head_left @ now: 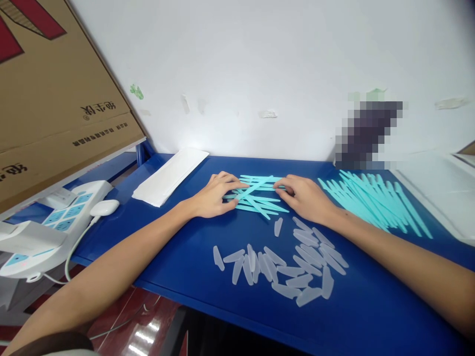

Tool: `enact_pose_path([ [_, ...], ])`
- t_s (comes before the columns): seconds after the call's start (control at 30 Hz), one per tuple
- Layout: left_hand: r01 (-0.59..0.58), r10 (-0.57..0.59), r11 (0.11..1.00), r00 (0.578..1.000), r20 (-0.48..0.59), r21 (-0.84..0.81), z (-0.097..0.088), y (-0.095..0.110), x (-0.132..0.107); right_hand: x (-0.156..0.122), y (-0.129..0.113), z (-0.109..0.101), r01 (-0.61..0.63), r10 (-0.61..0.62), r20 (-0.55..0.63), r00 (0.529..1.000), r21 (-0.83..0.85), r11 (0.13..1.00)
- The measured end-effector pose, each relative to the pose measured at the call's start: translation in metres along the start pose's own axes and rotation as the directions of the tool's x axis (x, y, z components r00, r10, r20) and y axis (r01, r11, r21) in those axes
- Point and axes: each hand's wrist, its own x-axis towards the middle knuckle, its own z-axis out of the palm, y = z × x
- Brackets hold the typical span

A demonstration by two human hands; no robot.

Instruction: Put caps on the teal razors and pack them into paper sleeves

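Note:
A loose bunch of thin teal plastic sticks (260, 198) lies crisscrossed on the blue table (371, 316) between my hands. My left hand (215, 194) rests palm down at the bunch's left end, fingers stretched onto the sticks. My right hand (304, 197) lies at the right end, fingertips touching the sticks. Neither hand has lifted any stick. Nearer to me, several translucent white caps (293, 267) are scattered on the table.
A larger pile of teal sticks (374, 202) lies at the right. A white flat packet (170, 175) lies at the back left. A white power strip with a plug (67, 217) and a cardboard box (55, 99) stand left. The wall is close behind.

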Motion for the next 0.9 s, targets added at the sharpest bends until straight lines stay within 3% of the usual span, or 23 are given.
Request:
enact_pose_path([
  [0.23,-0.080,0.077,0.992,0.997,-0.033,-0.094,-0.0006,-0.0090,-0.0007,0.0022,0.0060,0.0045,-0.033,0.033,-0.004,0.999,0.025,0.999],
  [0.47,-0.057,0.038,0.949,0.997,-0.068,-0.309,-0.0019,-0.0104,0.0009,0.0023,0.0078,0.0071,-0.053,0.053,-0.002,0.999,0.048,0.997],
  [0.9,-0.079,0.039,0.923,0.993,-0.111,-0.378,-0.0006,-0.0104,0.0014,0.0007,0.0060,0.0040,-0.053,0.065,-0.110,0.992,0.114,0.992],
])
